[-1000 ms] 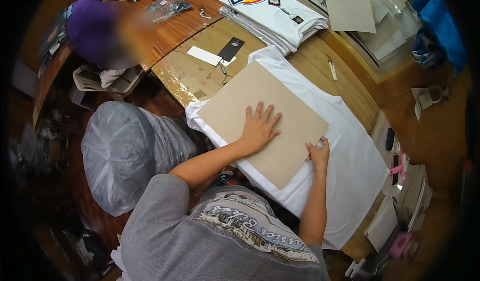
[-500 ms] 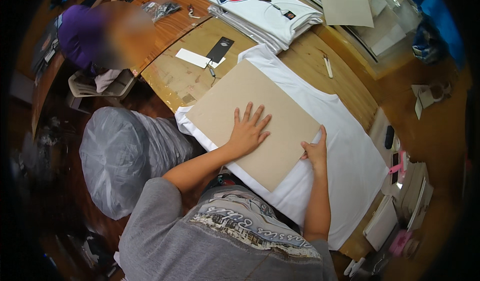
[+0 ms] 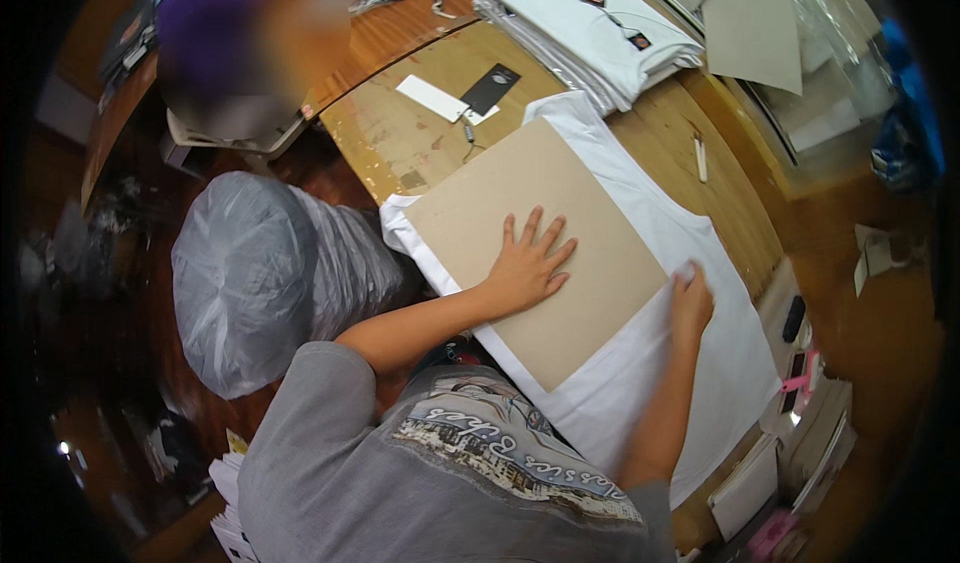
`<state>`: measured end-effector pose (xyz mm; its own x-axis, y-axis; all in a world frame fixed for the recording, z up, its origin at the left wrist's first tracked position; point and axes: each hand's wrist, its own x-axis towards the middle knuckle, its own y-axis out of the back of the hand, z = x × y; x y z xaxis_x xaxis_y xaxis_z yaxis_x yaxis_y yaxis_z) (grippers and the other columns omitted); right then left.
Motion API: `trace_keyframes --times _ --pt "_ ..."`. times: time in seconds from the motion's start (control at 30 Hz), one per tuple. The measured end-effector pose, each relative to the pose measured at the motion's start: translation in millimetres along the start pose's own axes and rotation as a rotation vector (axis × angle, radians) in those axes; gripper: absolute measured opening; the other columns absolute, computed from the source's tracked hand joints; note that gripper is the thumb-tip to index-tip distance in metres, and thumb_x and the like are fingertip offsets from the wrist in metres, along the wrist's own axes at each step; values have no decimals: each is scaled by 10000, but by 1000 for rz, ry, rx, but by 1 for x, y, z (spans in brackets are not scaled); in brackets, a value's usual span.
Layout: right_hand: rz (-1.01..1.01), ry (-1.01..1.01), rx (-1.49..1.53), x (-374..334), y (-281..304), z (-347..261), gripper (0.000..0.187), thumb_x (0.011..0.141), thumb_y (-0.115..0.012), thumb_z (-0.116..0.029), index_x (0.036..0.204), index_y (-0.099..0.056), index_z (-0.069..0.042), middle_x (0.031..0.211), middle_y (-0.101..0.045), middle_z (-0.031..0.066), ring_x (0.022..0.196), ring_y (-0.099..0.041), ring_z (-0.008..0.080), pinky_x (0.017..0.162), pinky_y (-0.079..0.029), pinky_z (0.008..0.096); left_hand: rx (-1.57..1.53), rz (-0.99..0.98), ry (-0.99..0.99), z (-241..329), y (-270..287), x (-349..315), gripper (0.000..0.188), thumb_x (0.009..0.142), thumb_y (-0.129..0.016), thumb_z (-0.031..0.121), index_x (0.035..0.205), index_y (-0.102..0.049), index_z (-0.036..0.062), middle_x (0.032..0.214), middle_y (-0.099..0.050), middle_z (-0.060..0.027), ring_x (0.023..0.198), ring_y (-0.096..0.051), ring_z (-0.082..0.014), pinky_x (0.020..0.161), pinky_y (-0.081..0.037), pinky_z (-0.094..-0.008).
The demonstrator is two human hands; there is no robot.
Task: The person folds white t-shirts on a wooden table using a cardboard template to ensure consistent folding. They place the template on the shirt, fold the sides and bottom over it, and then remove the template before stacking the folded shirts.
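Observation:
A white T-shirt (image 3: 725, 363) lies spread over the wooden table, with a flat beige cardboard sheet (image 3: 560, 193) on top of it. My left hand (image 3: 530, 266) rests on the sheet, palm down and fingers spread. Just off the cardboard's right corner, my right hand (image 3: 692, 301) pinches the shirt's fabric, a little blurred by motion. Creases run through the cloth below that hand. Along the near left side a strip of shirt shows past the board's edge.
Folded white shirts (image 3: 590, 33) are stacked at the far side. Hang tags (image 3: 490, 90) and a pale slim tool (image 3: 700, 158) lie on the table (image 3: 375, 133). A large grey plastic bag (image 3: 245, 283) stands at the left; a person in purple (image 3: 215, 33) sits beyond it.
My right hand has left the cardboard's right corner, moved slightly outward and closed on the shirt cloth. My left hand stays flat on the sheet. The whole view has shifted somewhat.

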<state>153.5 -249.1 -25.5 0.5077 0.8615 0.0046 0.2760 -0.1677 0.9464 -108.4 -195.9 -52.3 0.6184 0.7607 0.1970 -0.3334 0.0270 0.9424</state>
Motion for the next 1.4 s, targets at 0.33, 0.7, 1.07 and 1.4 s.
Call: trace_keyframes --times 0.33,0.7,1.07,1.4 --pt "-201 -71 -20 110 34 19 372 626 -663 -183 960 -564 -51 883 -589 150 869 -552 289 753 -421 345 96 -217 108 43 5 55 657 565 -630 542 1009 -471 83 1042 -377 -234 1062 -281 -497 742 -311 -641" --pt "-44 352 48 -98 -22 -35 177 682 -527 -71 851 -578 -80 800 -575 117 762 -556 261 668 -435 361 -55 -9 -538 45 -7 37 282 715 -527 177 985 -479 110 1139 -408 -143 1150 -312 -320 932 -244 -489" --pt "-91 -39 -610 -74 92 222 250 782 -428 -175 1000 -551 -184 1035 -485 65 979 -455 232 805 -371 441 -282 -273 -643 54 -5 35 245 640 -555 77 879 -523 124 1175 -373 -147 1187 -237 -387 944 -188 -544" --pt "829 -332 -476 -249 102 227 260 668 -521 49 896 -560 -68 902 -474 150 843 -487 305 695 -415 378 -239 -261 -600 66 -5 26 244 681 -629 233 888 -552 130 1203 -354 -160 1199 -202 -391 930 -177 -567"
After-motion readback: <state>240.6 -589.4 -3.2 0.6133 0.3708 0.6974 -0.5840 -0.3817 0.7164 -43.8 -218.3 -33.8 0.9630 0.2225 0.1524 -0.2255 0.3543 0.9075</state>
